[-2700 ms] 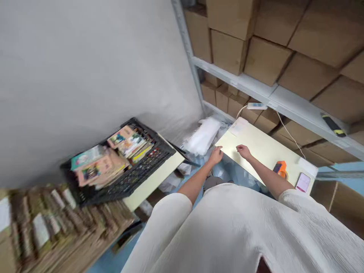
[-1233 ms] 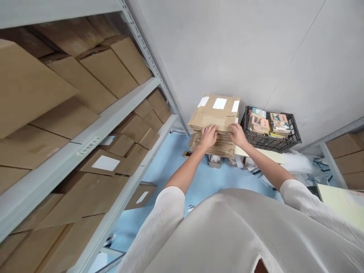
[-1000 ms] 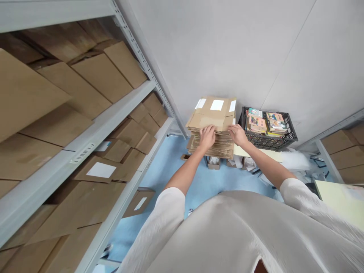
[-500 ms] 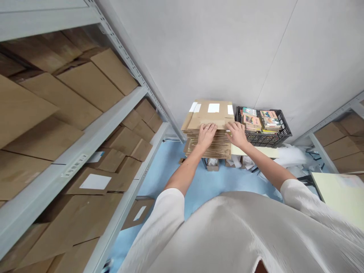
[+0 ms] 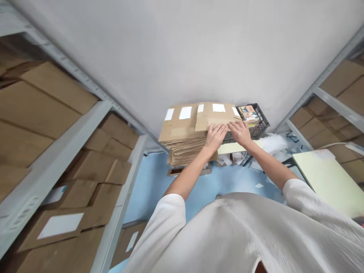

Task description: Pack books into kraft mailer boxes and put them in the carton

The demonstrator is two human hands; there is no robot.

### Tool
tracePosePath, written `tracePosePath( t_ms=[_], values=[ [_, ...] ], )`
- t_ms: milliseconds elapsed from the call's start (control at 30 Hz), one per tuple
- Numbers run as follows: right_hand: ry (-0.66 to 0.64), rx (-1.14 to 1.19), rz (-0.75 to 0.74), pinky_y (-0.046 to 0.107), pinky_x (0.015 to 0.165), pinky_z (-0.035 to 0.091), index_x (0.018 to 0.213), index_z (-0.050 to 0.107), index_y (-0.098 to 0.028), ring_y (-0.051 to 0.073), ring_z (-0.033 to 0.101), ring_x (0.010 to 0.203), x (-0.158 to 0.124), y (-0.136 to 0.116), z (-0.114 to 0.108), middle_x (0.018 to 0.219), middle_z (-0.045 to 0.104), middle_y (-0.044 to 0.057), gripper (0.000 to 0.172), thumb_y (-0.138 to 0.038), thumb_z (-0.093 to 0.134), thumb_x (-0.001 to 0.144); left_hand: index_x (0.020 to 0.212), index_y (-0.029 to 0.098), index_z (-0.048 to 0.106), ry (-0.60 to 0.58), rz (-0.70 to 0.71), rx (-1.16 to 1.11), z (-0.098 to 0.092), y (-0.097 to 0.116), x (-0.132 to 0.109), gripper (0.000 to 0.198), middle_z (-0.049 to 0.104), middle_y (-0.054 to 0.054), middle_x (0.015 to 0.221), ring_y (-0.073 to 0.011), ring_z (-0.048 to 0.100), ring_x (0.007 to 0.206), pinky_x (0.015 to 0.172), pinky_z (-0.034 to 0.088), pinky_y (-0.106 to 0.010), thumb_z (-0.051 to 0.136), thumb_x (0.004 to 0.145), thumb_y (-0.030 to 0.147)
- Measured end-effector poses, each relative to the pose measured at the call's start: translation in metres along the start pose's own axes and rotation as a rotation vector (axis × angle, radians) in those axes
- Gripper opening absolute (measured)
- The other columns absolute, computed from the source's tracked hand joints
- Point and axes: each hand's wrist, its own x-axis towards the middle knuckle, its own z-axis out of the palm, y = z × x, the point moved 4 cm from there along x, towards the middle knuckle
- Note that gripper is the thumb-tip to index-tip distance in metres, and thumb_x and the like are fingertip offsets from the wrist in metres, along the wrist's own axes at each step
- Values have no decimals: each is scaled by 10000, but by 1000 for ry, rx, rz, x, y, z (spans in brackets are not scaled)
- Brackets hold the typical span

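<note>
Both of my hands grip the near edge of a flattened cardboard box (image 5: 212, 115) with white labels. My left hand (image 5: 216, 135) has its fingers on top near the middle of that edge, and my right hand (image 5: 239, 132) holds close to the right corner. The thumbs are hidden or hard to make out. This flat box partly overlaps the stack of flattened cardboard boxes (image 5: 179, 129) on its left. Its right part lies over the black plastic crate (image 5: 260, 119), where several books (image 5: 248, 113) show.
A metal shelving rack (image 5: 65, 149) full of cardboard boxes rises on the left, another rack (image 5: 335, 98) on the right. A pale yellow table (image 5: 330, 178) stands at right. Papers and small open boxes lie under the bench (image 5: 240, 148) on the blue floor (image 5: 153, 182).
The top flattened box has slid off the stack to the right, over part of the crate, with both hands on it. My hands are closer together, and the view has turned right.
</note>
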Motion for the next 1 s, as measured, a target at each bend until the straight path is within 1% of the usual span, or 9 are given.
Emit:
tracePosePath(
  t_ms=[133, 233, 333, 467, 600, 733, 867, 1000],
  values=[
    [41, -93, 118, 604, 1261, 304, 1587, 670, -291, 379, 572, 1390, -47, 46, -43, 1573, 709, 117, 488, -343, 448, 1155, 1540, 244, 692, -59, 91, -66, 43, 42, 37, 511, 710, -168, 1570, -334, 602, 1536, 1400, 255, -655, 394, 1127, 217],
    [54, -167, 221, 592, 1246, 315, 1564, 684, -303, 375, 582, 1369, -92, 82, -76, 1567, 714, 114, 470, -316, 460, 1152, 1526, 232, 698, -125, 181, -97, 84, 84, 64, 530, 701, -177, 1580, -334, 613, 1523, 1384, 291, -644, 370, 1113, 188],
    [57, -234, 333, 584, 1237, 320, 1560, 686, -309, 371, 594, 1342, -146, 119, -110, 1553, 722, 113, 468, -290, 478, 1140, 1534, 236, 689, -196, 277, -131, 133, 134, 86, 535, 697, -183, 1582, -339, 613, 1519, 1370, 321, -642, 402, 1087, 173],
    [76, -308, 467, 573, 1211, 337, 1549, 694, -293, 366, 597, 1305, -231, 162, -156, 1520, 741, 117, 474, -252, 490, 1123, 1571, 242, 660, -315, 411, -157, 207, 213, 108, 570, 707, -184, 1565, -347, 620, 1503, 1361, 334, -655, 478, 1039, 149],
    [99, -371, 590, 566, 1173, 360, 1534, 703, -264, 366, 589, 1275, -319, 197, -199, 1492, 752, 131, 479, -220, 480, 1112, 1547, 253, 674, -410, 519, -224, 279, 293, 117, 558, 718, -170, 1553, -348, 636, 1483, 1344, 352, -642, 470, 1038, 146],
    [117, -420, 724, 539, 1146, 377, 1500, 722, -259, 353, 595, 1239, -401, 220, -232, 1453, 771, 128, 456, -216, 479, 1116, 1510, 259, 690, -502, 607, -305, 341, 365, 119, 545, 729, -160, 1538, -345, 642, 1473, 1334, 359, -631, 475, 1023, 137],
    [126, -466, 859, 521, 1126, 381, 1490, 724, -261, 342, 592, 1203, -467, 231, -254, 1423, 782, 126, 450, -224, 473, 1118, 1483, 278, 689, -613, 698, -327, 393, 425, 116, 544, 742, -140, 1523, -329, 641, 1473, 1321, 371, -622, 476, 1013, 107],
    [126, -475, 1002, 511, 1083, 383, 1453, 737, -233, 353, 579, 1171, -516, 239, -265, 1395, 786, 149, 443, -223, 452, 1115, 1426, 239, 709, -709, 787, -343, 435, 471, 114, 475, 736, -147, 1532, -330, 634, 1476, 1301, 385, -589, 436, 1057, 116]
  ],
)
